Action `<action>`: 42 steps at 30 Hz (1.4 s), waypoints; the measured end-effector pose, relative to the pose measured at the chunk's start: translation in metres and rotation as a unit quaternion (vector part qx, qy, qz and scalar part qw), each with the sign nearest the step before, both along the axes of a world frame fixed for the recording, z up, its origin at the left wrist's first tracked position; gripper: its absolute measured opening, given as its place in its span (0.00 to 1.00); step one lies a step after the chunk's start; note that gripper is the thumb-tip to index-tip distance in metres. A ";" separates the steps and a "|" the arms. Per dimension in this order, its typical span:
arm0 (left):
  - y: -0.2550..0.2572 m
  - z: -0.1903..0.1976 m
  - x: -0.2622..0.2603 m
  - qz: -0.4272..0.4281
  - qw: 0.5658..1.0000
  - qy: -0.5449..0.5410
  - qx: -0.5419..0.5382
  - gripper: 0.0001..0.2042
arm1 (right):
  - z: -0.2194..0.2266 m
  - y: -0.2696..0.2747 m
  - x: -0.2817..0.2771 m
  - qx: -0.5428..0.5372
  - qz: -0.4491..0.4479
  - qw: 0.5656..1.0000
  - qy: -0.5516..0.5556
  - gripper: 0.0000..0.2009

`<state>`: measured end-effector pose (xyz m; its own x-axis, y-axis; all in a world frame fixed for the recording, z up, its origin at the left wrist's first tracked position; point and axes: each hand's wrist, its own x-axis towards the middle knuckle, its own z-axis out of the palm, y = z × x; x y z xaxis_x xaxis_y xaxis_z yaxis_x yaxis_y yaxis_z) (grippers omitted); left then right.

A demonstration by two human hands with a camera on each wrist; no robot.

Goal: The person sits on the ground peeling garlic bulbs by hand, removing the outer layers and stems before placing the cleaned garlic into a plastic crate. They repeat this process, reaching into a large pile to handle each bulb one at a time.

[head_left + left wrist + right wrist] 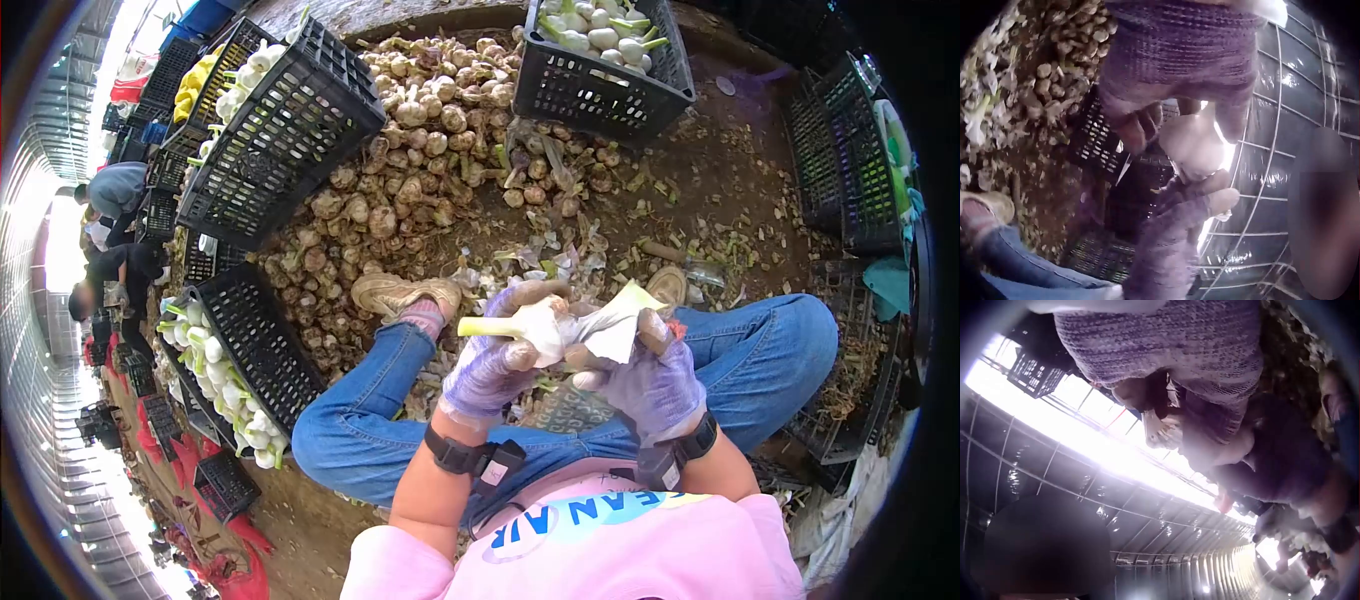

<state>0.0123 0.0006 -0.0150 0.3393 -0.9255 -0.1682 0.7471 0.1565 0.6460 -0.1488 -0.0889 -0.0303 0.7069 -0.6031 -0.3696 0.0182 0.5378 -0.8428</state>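
Evidently, the garlic bulb (545, 328) sits between the two hands, raised above the crossed legs, its pale cut stem pointing toward the person's left. The left hand (482, 372) grips it, fingers and thumb curled around the white head. The right hand (655, 385) pinches a loose flap of papery skin (612, 335) at the bulb's other side. Both hands wear purple knitted gloves, darkened at the fingers. Below lie scattered peelings (555, 262) on the dirt floor (715, 190), near the shoes. Beyond them spreads a heap of brownish bulbs (400, 190). A black crate (600, 95) of whiter garlic stands at the heap's far edge; two more, the tilted crate (285, 130) and the lower crate (255, 345), flank it on the left, also holding white, stemmed bulbs.
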 end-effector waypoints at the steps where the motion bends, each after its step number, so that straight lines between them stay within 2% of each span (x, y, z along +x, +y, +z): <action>1: 0.005 -0.006 0.002 0.016 0.997 -0.074 0.031 0.33 | 0.012 -0.004 0.002 0.000 0.001 1.000 0.001 0.27; 2: 0.009 -0.009 0.002 0.033 0.987 -0.147 0.063 0.30 | 0.035 -0.010 0.006 0.128 0.039 0.987 -0.092 0.28; 3: 0.010 -0.008 0.001 0.034 0.974 -0.185 0.129 0.29 | 0.046 -0.014 0.008 0.254 0.075 0.947 -0.182 0.28; 4: 0.012 -0.011 -0.001 0.035 0.973 -0.184 0.133 0.29 | 0.042 -0.013 0.009 0.258 0.076 0.946 -0.181 0.28; 6: 0.014 -0.019 -0.005 0.078 0.979 -0.065 0.178 0.22 | 0.032 -0.012 0.012 0.160 -0.023 0.979 -0.122 0.27; 7: 0.015 -0.017 -0.003 0.105 0.966 -0.102 0.213 0.20 | 0.030 -0.028 0.010 0.161 -0.022 0.979 -0.122 0.27; 8: 0.024 -0.038 0.000 0.136 0.971 -0.119 0.159 0.21 | 0.028 -0.056 0.004 0.193 -0.173 0.942 -0.211 0.21; 9: 0.028 -0.046 0.005 0.157 0.971 -0.084 0.159 0.21 | 0.029 -0.070 0.000 0.219 -0.320 0.875 -0.290 0.16; 10: 0.032 -0.052 0.010 0.176 0.971 -0.051 0.155 0.21 | 0.032 -0.070 -0.002 0.219 -0.321 0.874 -0.291 0.16; 11: 0.038 -0.054 0.012 0.189 0.974 0.066 0.107 0.22 | 0.035 -0.071 -0.003 0.191 -0.262 0.914 -0.245 0.16; 12: 0.037 -0.055 0.012 0.189 0.974 0.067 0.106 0.22 | 0.038 -0.070 -0.005 0.161 -0.200 0.946 -0.196 0.18; 14: 0.030 -0.061 0.008 0.165 0.976 -0.038 0.136 0.23 | 0.041 -0.067 -0.012 0.097 -0.072 0.989 -0.091 0.24; 15: 0.024 -0.055 0.006 0.164 0.977 -0.037 0.135 0.23 | 0.031 -0.054 -0.008 0.011 0.067 0.994 -0.090 0.23; 16: 0.017 -0.042 0.003 0.152 0.979 -0.014 0.138 0.24 | 0.028 -0.037 -0.005 -0.070 0.095 0.993 0.016 0.25; 17: 0.012 -0.035 0.000 0.142 0.980 0.008 0.142 0.25 | 0.016 -0.028 0.003 -0.143 0.097 0.985 0.009 0.27; 18: 0.011 -0.035 -0.003 0.141 0.980 0.008 0.143 0.25 | 0.014 -0.022 0.007 -0.152 0.097 0.983 0.022 0.27; 20: 0.009 -0.033 -0.008 0.079 0.980 -0.054 0.177 0.25 | 0.014 -0.013 0.018 -0.012 0.056 0.997 -0.043 0.21; 21: 0.000 -0.023 -0.010 0.067 0.976 -0.105 0.176 0.24 | 0.010 -0.014 0.018 -0.012 0.053 0.998 -0.044 0.21; 22: -0.001 -0.025 -0.016 0.066 0.978 -0.071 0.186 0.24 | 0.005 -0.016 0.017 -0.017 0.069 0.997 -0.014 0.18; 24: -0.009 -0.040 -0.020 0.116 0.961 -0.135 0.213 0.23 | 0.003 -0.021 0.016 -0.024 0.086 0.996 0.016 0.14; 26: -0.016 -0.066 -0.009 0.133 0.958 -0.069 0.244 0.21 | 0.013 -0.023 0.009 0.092 0.155 0.983 -0.026 0.10; 27: -0.025 -0.072 0.000 0.154 0.956 -0.006 0.250 0.20 | 0.021 -0.027 0.012 0.126 0.135 0.982 -0.027 0.09; 28: -0.040 -0.069 0.015 0.156 0.951 0.009 0.266 0.20 | 0.015 -0.033 0.015 0.125 0.132 0.983 -0.027 0.09; 29: -0.057 -0.063 0.030 0.167 0.960 -0.038 0.221 0.21 | 0.004 -0.038 0.017 0.077 0.113 0.991 -0.005 0.09; 30: -0.083 -0.048 0.052 0.146 0.977 -0.025 0.151 0.25 | -0.005 -0.043 0.019 0.031 0.093 0.995 0.019 0.09; 31: -0.109 0.000 0.056 0.162 0.982 -0.055 0.082 0.30 | -0.012 -0.047 0.020 0.038 0.090 0.994 0.041 0.09; 32: -0.118 0.017 0.071 0.157 0.984 -0.078 0.043 0.32 | -0.013 -0.050 0.021 0.040 0.086 0.995 0.043 0.09; 33: -0.133 0.037 0.077 0.166 0.981 -0.102 0.005 0.29 | -0.014 -0.053 0.023 0.037 0.091 0.993 0.065 0.09; 34: -0.144 0.040 0.088 0.172 0.976 -0.132 -0.001 0.25 | -0.016 -0.056 0.026 0.033 0.095 0.991 0.086 0.09; 36: -0.168 0.027 0.106 0.173 0.950 -0.240 0.102 0.19 | -0.026 -0.062 0.029 -0.017 0.139 0.977 0.161 0.10; 37: -0.178 0.007 0.115 0.169 0.936 -0.266 0.158 0.16 | -0.037 -0.063 0.028 0.007 0.116 0.983 0.139 0.11; 40: -0.196 -0.083 0.146 0.105 0.908 -0.287 0.286 0.16 | -0.059 -0.066 0.031 0.030 0.082 0.989 0.121 0.12; 42: -0.207 -0.155 0.155 0.077 0.878 -0.353 0.316 0.16 | -0.077 -0.062 0.032 0.031 0.040 0.992 0.118 0.17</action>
<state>0.1677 -0.2065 -0.1698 0.6779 -0.6574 -0.3290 0.1282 -0.3349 0.9335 -0.1173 -0.1513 -0.1074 0.6409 -0.5196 -0.5650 -0.2196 0.5812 -0.7836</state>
